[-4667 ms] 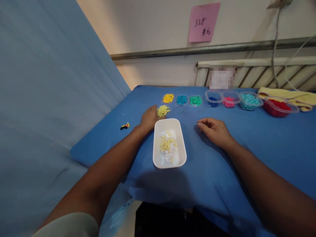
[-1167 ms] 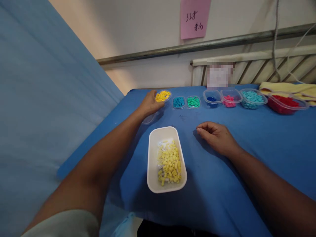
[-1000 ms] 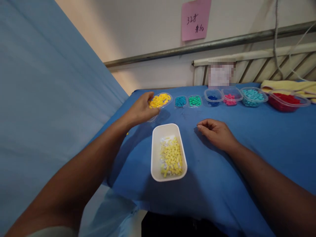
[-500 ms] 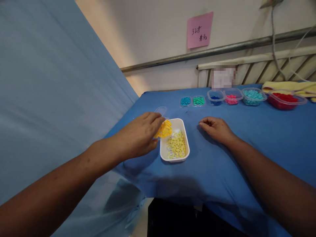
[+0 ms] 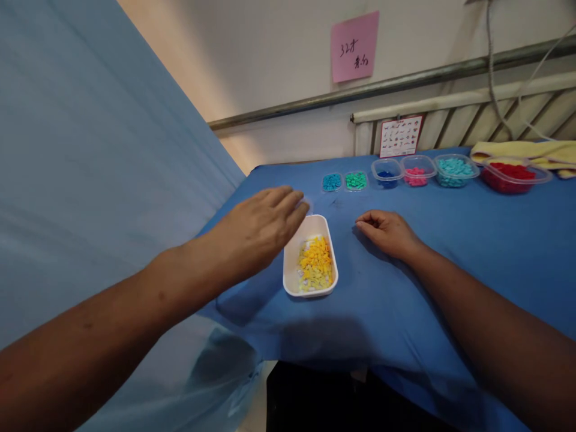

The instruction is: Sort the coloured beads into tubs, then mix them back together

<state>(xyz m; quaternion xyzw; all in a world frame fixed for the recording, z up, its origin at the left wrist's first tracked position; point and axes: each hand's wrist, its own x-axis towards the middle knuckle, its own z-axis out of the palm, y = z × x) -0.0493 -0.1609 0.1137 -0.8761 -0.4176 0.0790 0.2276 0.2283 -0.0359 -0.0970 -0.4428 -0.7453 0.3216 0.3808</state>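
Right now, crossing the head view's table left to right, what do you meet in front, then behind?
Front: left hand, white box, right hand. Behind: blue pieces, green pieces, navy pieces, pink pieces, turquoise pieces, red pieces.

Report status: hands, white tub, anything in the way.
Left hand at white tub, grip hidden, blocking view of some rim. Right hand curled over blue cloth. Deep-yellow pieces atop paler ones in tub.

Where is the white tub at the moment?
In the head view, the white tub stands near the middle of the picture on the blue cloth, between the left hand, which hides its far-left corner, and the right hand.
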